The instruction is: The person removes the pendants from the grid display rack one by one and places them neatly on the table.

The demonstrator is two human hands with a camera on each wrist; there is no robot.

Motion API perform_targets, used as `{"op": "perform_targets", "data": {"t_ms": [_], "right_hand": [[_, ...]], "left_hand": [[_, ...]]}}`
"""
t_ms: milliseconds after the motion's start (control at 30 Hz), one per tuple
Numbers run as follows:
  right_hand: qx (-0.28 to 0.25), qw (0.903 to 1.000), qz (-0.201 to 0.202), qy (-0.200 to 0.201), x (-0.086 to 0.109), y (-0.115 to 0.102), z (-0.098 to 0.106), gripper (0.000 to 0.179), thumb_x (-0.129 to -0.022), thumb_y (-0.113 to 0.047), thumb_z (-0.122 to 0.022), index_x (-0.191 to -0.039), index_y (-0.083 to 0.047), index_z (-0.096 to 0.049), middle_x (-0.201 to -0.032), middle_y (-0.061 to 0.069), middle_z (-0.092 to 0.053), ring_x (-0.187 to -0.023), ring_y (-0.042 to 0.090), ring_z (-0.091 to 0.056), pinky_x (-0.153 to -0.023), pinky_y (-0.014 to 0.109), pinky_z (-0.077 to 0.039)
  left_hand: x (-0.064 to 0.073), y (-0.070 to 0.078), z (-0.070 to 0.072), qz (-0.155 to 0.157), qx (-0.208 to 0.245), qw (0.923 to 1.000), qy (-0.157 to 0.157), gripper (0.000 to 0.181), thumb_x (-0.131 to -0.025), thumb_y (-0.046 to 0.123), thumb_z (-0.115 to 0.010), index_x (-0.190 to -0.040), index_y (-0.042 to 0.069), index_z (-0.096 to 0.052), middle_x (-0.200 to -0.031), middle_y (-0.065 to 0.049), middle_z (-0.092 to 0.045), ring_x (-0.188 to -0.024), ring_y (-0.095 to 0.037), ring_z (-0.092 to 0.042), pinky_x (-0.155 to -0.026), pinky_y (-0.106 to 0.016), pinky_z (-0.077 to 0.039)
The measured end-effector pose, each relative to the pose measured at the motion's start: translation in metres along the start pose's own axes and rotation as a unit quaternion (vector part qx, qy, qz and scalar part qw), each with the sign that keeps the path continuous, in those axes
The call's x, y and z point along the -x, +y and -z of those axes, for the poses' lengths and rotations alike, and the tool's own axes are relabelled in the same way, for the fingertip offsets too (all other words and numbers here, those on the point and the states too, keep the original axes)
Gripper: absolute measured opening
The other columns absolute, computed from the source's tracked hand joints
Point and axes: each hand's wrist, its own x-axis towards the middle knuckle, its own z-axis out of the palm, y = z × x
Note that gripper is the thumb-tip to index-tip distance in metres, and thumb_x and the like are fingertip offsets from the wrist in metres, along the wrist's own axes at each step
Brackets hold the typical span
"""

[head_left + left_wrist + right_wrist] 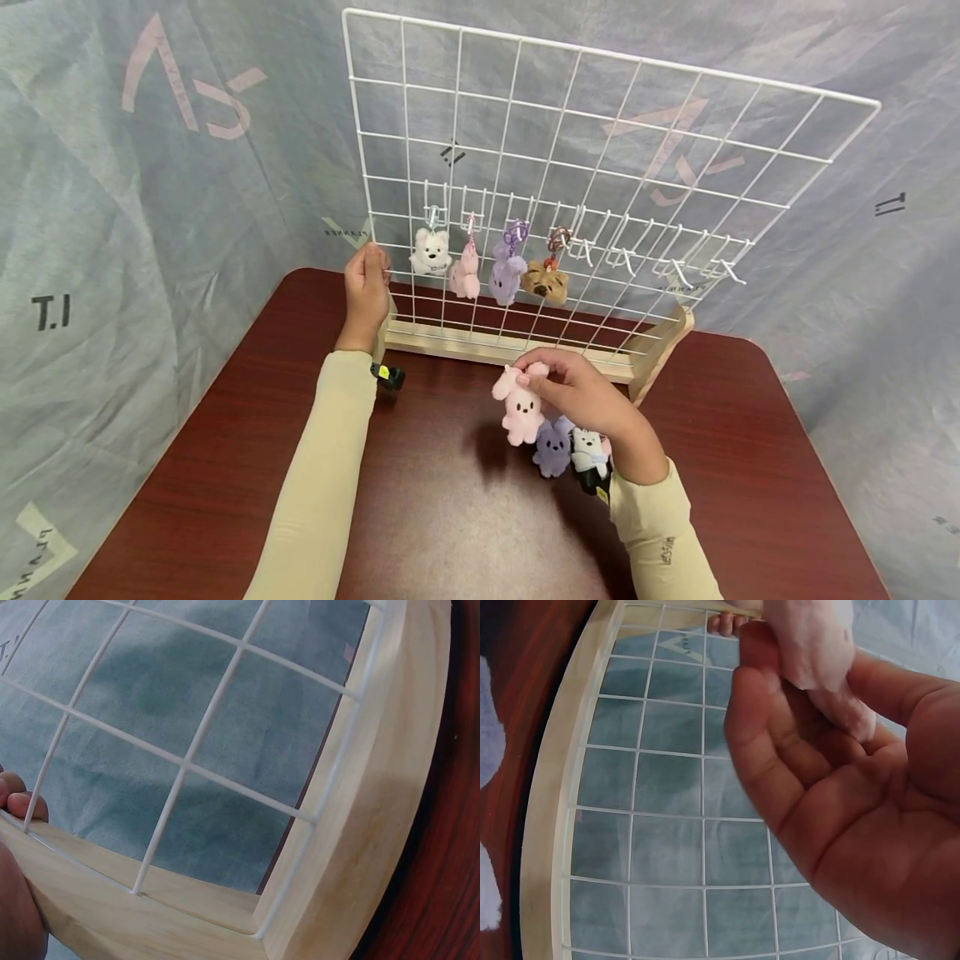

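My right hand (573, 392) pinches a pink plush bunny charm (522, 410) at its head and ear, above the table in front of the rack. In the right wrist view, thumb and fingertips close round the pink plush (810, 645). My left hand (367, 283) grips the left side of the white wire grid rack (480, 158). The left wrist view shows its fingers curled round the wooden side frame (112, 915). On the rack's hooks hang a white plush (431, 252), a pink plush (467, 273), a purple plush (507, 275) and a brown plush (547, 283).
A purple plush (553, 448) and a white plush (589, 454) lie on the dark red table (427, 500) beside my right forearm. Several bare white hooks (675, 268) project from the rack's right half. Its wooden base (450, 343) stands at the back of the table.
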Motion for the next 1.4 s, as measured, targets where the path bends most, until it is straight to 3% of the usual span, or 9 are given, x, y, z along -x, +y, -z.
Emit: {"op": "perform_targets", "data": {"t_ms": [233, 467, 667, 867, 1133, 1400], "right_hand": [[0.044, 0.9989, -0.012, -0.014, 0.000, 0.003, 0.000, 0.017, -0.106, -0.013, -0.063, -0.120, -0.011, -0.072, -0.085, 0.006, -0.068, -0.063, 0.017, -0.063, -0.057, 0.032, -0.056], [0.071, 0.9958, -0.006, -0.057, -0.001, 0.004, -0.002, 0.022, -0.106, -0.008, -0.061, -0.127, -0.005, -0.067, -0.094, 0.010, -0.074, -0.070, 0.018, -0.070, -0.067, 0.042, -0.062], [0.104, 0.9916, 0.000, -0.077, -0.004, 0.011, -0.005, 0.023, -0.106, -0.004, -0.058, -0.128, -0.004, -0.065, -0.091, 0.010, -0.072, -0.073, 0.020, -0.068, -0.068, 0.035, -0.060], [0.131, 0.9867, 0.008, -0.097, -0.009, 0.022, -0.011, 0.022, -0.106, -0.002, -0.056, -0.125, -0.003, -0.065, -0.105, 0.012, -0.070, -0.083, 0.028, -0.067, -0.070, 0.030, -0.057], [0.166, 0.9789, -0.007, -0.119, -0.015, 0.031, -0.018, 0.021, -0.105, -0.001, -0.056, -0.124, -0.005, -0.065, -0.115, 0.014, -0.070, -0.089, 0.013, -0.066, -0.073, 0.026, -0.056], [0.192, 0.9731, -0.017, -0.127, -0.024, 0.041, -0.024, 0.019, -0.103, 0.001, -0.058, -0.118, -0.006, -0.066, -0.109, 0.011, -0.070, -0.085, 0.013, -0.062, -0.072, 0.026, -0.053]], "left_hand": [[0.000, 0.000, 0.000, -0.001, 0.005, 1.0000, 0.000, 0.047, -0.115, 0.020, -0.038, -0.074, -0.003, -0.037, -0.066, 0.010, -0.040, -0.057, -0.004, -0.034, -0.053, -0.019, -0.028], [0.000, -0.001, 0.000, -0.003, 0.007, 1.0000, 0.003, 0.046, -0.115, 0.017, -0.038, -0.074, -0.003, -0.037, -0.065, 0.009, -0.038, -0.056, -0.005, -0.033, -0.053, -0.020, -0.027], [0.000, 0.000, 0.001, 0.001, 0.005, 1.0000, 0.004, 0.046, -0.115, 0.017, -0.038, -0.075, -0.006, -0.036, -0.066, 0.009, -0.038, -0.057, -0.005, -0.034, -0.053, -0.019, -0.028], [0.000, 0.000, 0.000, 0.005, -0.001, 1.0000, 0.002, 0.048, -0.115, 0.019, -0.038, -0.077, -0.011, -0.036, -0.067, 0.007, -0.038, -0.058, -0.005, -0.034, -0.054, -0.020, -0.028], [0.000, 0.000, 0.000, 0.002, -0.007, 1.0000, -0.005, 0.045, -0.115, 0.021, -0.037, -0.075, 0.002, -0.041, -0.067, 0.009, -0.039, -0.059, -0.006, -0.034, -0.055, -0.021, -0.028], [0.001, 0.000, 0.001, -0.004, -0.011, 0.9999, -0.007, 0.047, -0.116, 0.021, -0.036, -0.077, -0.007, -0.037, -0.067, 0.009, -0.039, -0.058, -0.007, -0.033, -0.054, -0.021, -0.028]]}}
